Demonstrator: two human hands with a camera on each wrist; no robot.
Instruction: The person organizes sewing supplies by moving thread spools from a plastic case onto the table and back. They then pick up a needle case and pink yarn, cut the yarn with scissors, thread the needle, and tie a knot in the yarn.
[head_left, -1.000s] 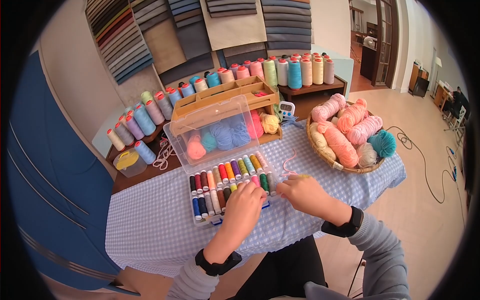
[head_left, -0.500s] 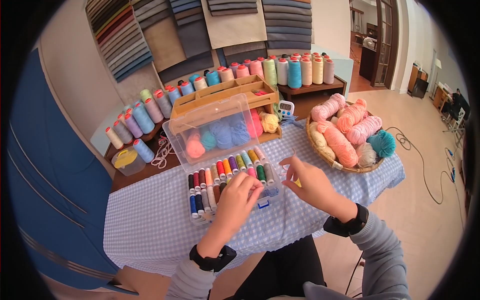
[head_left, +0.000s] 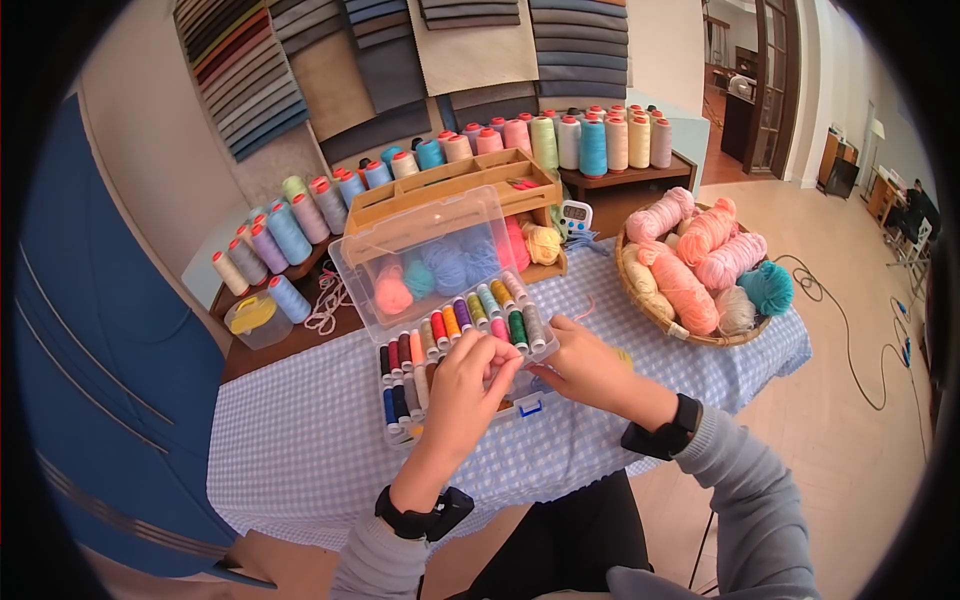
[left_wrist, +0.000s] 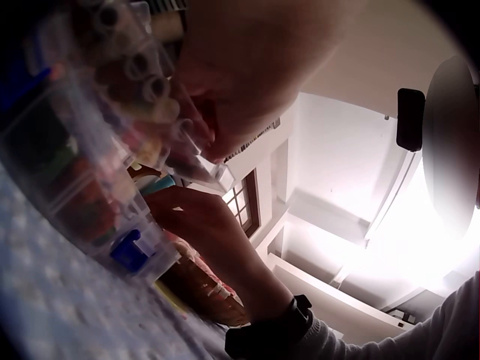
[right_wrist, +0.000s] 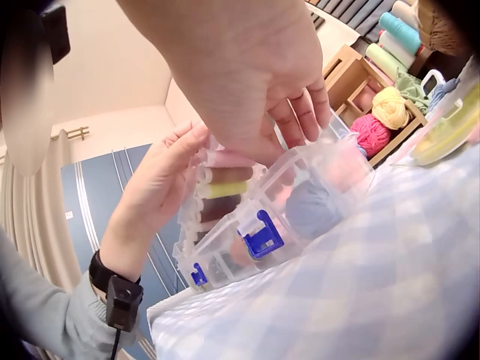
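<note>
A clear tray packed with colourful thread spools sits tilted over a clear plastic box with blue latches, its right end raised. My right hand grips the tray's right end, fingers over its edge. At the tray's front side my left hand pinches the rim, thumb and forefinger together, and covers several spools. Below the tray, the right wrist view shows blue contents through the box wall. The box's transparent lid stands open at the back.
Right of the box is a wicker basket of yarn skeins. Behind the lid stands a wooden organiser with yarn balls, near a white timer. Cones of thread line the back shelves. A yellow-lidded tub sits at left.
My right hand left the tray's right end, lifted away to the right, then came back and took hold of it. The tray's right end has risen. My left hand has shifted slightly left.
</note>
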